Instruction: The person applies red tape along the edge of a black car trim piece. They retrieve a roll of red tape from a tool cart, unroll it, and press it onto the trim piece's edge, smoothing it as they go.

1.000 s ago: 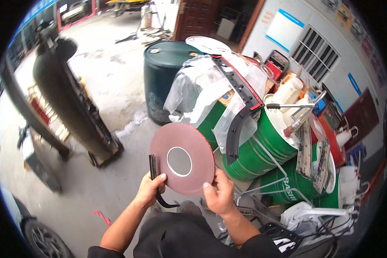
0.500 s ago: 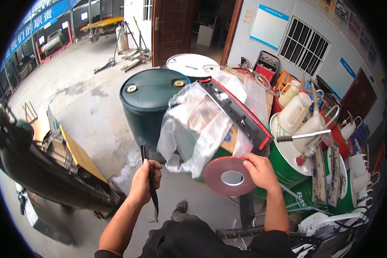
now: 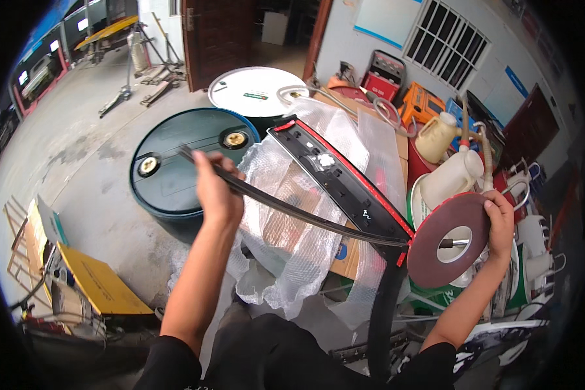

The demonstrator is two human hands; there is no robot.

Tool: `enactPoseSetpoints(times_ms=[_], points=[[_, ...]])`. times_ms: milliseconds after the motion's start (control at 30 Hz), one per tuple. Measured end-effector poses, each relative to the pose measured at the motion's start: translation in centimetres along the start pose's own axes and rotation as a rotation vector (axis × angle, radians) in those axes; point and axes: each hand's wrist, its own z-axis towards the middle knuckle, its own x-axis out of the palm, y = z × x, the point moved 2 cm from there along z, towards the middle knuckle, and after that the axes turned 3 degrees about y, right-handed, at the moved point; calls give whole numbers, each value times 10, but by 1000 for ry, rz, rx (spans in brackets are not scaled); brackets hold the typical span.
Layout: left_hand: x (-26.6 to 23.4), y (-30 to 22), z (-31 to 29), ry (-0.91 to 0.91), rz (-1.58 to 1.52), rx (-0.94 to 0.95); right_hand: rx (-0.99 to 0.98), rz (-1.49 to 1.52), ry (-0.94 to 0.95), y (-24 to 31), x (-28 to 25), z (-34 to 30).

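My left hand (image 3: 220, 188) is closed on one end of a long, thin black strip (image 3: 299, 218), above the dark green drum (image 3: 195, 136). From there the strip runs right, sagging slightly, to the edge of a roll of tape (image 3: 429, 257); whether it joins the roll I cannot tell. My right hand (image 3: 498, 224) grips the roll by its right rim. The roll is a flat maroon disc with a red edge and a pale centre hole. Between my hands lies a long black trim panel (image 3: 328, 175) with red tape along its edge. A wider black band (image 3: 389, 318) hangs below the roll.
Clear bubble wrap (image 3: 286, 260) and cardboard (image 3: 348, 266) lie under the panel. A white-topped drum (image 3: 240, 97) stands behind. Pale plastic jugs (image 3: 445, 175), hoses and an orange case (image 3: 422, 104) crowd the right. A yellow board (image 3: 101, 283) leans at the lower left.
My left hand has risen over the drum, and the strip that hung down from it now stretches rightward. My right hand has carried the tape roll to the right. The view has shifted.
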Motion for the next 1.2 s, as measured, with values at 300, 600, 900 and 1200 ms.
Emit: enactPoseSetpoints(times_ms=[300,600,900,1200], points=[[-180,175,73,81,651,-659,404,-197,148,-36,98,9],[-165,132,54,542,1111,-884,450,-72,217,-93,121,-28],[-95,163,-35,643,738,-1062,252,234,715,-185,318,22],[-117,146,-36,426,710,-852,-116,-192,353,-114,337,-4]])
